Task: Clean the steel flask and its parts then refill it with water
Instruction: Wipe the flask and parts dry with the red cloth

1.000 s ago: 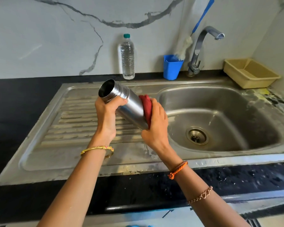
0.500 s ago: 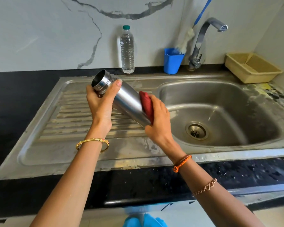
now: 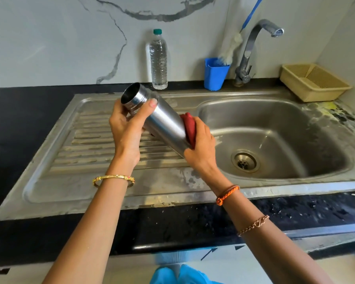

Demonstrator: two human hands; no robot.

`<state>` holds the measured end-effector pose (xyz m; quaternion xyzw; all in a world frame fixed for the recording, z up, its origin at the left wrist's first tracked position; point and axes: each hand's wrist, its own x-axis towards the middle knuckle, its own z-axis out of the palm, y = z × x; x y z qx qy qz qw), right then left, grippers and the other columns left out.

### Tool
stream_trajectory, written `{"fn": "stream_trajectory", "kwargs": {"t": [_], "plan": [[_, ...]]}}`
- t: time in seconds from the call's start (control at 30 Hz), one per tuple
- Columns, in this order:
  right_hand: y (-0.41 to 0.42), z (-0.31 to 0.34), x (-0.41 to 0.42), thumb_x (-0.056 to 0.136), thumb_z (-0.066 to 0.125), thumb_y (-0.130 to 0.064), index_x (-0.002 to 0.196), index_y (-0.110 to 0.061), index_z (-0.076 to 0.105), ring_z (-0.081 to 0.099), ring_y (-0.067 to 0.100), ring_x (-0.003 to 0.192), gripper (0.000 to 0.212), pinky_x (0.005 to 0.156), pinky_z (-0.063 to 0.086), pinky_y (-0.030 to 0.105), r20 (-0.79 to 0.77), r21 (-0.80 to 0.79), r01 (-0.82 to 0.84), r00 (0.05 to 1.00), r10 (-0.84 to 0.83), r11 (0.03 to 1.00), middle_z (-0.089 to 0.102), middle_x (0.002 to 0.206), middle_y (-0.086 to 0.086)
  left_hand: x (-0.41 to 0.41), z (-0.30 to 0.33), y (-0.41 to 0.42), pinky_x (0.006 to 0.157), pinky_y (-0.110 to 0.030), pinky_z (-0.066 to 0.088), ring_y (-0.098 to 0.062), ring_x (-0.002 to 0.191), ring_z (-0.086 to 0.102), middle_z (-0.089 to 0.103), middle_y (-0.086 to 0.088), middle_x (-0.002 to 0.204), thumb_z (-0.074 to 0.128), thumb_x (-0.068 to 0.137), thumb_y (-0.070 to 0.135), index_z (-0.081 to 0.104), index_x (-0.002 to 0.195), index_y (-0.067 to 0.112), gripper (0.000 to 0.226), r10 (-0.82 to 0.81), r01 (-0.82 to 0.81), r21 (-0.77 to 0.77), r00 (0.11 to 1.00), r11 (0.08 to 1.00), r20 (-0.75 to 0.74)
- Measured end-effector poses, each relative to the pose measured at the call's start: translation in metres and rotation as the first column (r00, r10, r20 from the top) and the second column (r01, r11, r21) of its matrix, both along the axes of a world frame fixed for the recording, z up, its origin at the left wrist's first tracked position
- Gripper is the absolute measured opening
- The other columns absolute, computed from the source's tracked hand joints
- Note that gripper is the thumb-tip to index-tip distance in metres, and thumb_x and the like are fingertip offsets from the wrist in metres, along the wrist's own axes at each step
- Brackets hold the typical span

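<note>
The steel flask [image 3: 162,119] has no lid and is held tilted over the drainboard, its open mouth up and to the left. My left hand [image 3: 127,126] grips it around the neck, thumb on the shoulder. My right hand [image 3: 201,148] presses a red cloth [image 3: 189,126] against the flask's lower end, which the cloth and hand partly hide. A clear plastic water bottle [image 3: 158,60] with a green cap stands upright by the back wall. The flask's lid is not in sight.
The steel sink basin [image 3: 295,124] with its drain lies to the right, the ribbed drainboard [image 3: 86,148] under the hands. A tap [image 3: 252,46] rises behind the basin beside a blue cup [image 3: 214,76] holding a bottle brush. A beige plastic basket [image 3: 314,83] sits at the far right corner.
The flask and both hands have shifted slightly left and up. My left thumb has come over the flask's shoulder. The red cloth stays against the flask's lower end.
</note>
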<state>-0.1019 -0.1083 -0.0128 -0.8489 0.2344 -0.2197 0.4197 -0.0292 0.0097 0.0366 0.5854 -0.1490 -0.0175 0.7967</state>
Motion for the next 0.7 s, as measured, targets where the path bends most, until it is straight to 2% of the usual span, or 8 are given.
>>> {"fn": "stream_trajectory", "kwargs": {"t": [0.13,0.23,0.3,0.4,0.47,0.53,0.6,0.7], "plan": [[0.016,0.036,0.01,0.062,0.059,0.003,0.14,-0.015,0.032,0.042,0.033,0.121,0.084,0.1,0.035,0.052,0.177,-0.085,-0.105,0.977,0.118,0.991,0.046,0.133,0.008,0.002,0.009,-0.01,0.069,-0.029,0.047,-0.011,0.072,0.061,0.064,0.002,0.076,0.07,0.047,0.028,0.061,0.084,0.015,0.04,-0.132,0.128,-0.086,0.99,0.988,-0.054],[0.021,0.034,0.01,0.061,0.061,-0.001,0.138,-0.014,0.035,0.047,0.031,0.117,0.083,0.096,0.04,0.051,0.288,-0.144,-0.118,0.945,0.156,0.982,0.049,0.131,0.006,-0.003,0.006,-0.013,0.07,-0.03,0.043,-0.015,0.074,0.057,0.062,0.001,0.076,0.064,0.047,0.033,0.061,0.083,0.014,0.041,-0.155,0.151,-0.081,0.987,0.985,-0.045],[0.017,0.015,0.002,0.059,0.059,-0.002,0.137,-0.014,0.036,0.047,0.029,0.118,0.082,0.096,0.04,0.05,0.289,-0.138,-0.075,0.951,0.112,0.988,0.05,0.131,0.004,-0.008,0.004,-0.015,0.074,-0.03,0.046,-0.013,0.079,0.059,0.063,0.002,0.082,0.069,0.048,0.039,0.06,0.092,0.014,0.052,-0.102,0.101,-0.038,0.995,0.994,-0.012],[0.008,-0.014,-0.014,0.059,0.062,0.002,0.137,-0.017,0.036,0.044,0.029,0.121,0.085,0.099,0.037,0.05,0.143,-0.079,0.015,0.99,-0.003,0.997,0.048,0.132,0.003,-0.013,0.004,-0.015,0.077,-0.023,0.048,-0.003,0.081,0.061,0.062,0.006,0.089,0.074,0.044,0.046,0.053,0.104,0.016,0.07,-0.013,0.012,-0.036,1.0,0.999,-0.021],[0.006,-0.022,-0.02,0.059,0.059,0.003,0.138,-0.019,0.033,0.04,0.031,0.123,0.087,0.101,0.035,0.051,0.06,0.012,0.033,0.998,-0.034,0.999,0.045,0.133,0.004,-0.016,0.004,-0.015,0.076,-0.019,0.047,0.001,0.08,0.059,0.059,0.009,0.089,0.076,0.049,0.045,0.048,0.097,0.024,0.06,0.012,-0.012,-0.007,0.999,1.0,0.032],[0.011,-0.015,-0.018,0.056,0.056,-0.007,0.139,-0.021,0.032,0.04,0.033,0.123,0.087,0.1,0.035,0.054,0.048,0.062,0.017,0.999,-0.02,0.998,0.044,0.134,0.005,-0.017,0.004,-0.016,0.072,-0.015,0.045,0.004,0.076,0.058,0.058,0.009,0.086,0.076,0.059,0.037,0.044,0.091,0.026,0.047,0.027,-0.028,0.01,0.997,1.0,0.075],[0.018,0.001,-0.014,0.054,0.052,-0.012,0.139,-0.02,0.031,0.04,0.033,0.124,0.088,0.1,0.035,0.055,0.106,0.042,-0.016,0.994,0.012,0.999,0.044,0.134,0.005,-0.018,0.004,-0.017,0.069,-0.013,0.044,0.006,0.072,0.057,0.058,0.01,0.084,0.075,0.062,0.037,0.044,0.09,0.026,0.043,0.031,-0.03,-0.008,0.996,1.0,0.085],[0.031,0.025,-0.01,0.06,0.059,0.001,0.142,-0.012,0.028,0.035,0.031,0.129,0.089,0.106,0.029,0.053,0.232,-0.047,-0.09,0.968,0.099,0.995,0.041,0.138,0.009,-0.017,0.003,-0.013,0.066,-0.013,0.045,0.006,0.069,0.057,0.059,0.013,0.08,0.073,0.06,0.041,0.046,0.09,0.026,0.043,0.011,-0.011,0.0,0.993,1.0,0.116]]}}
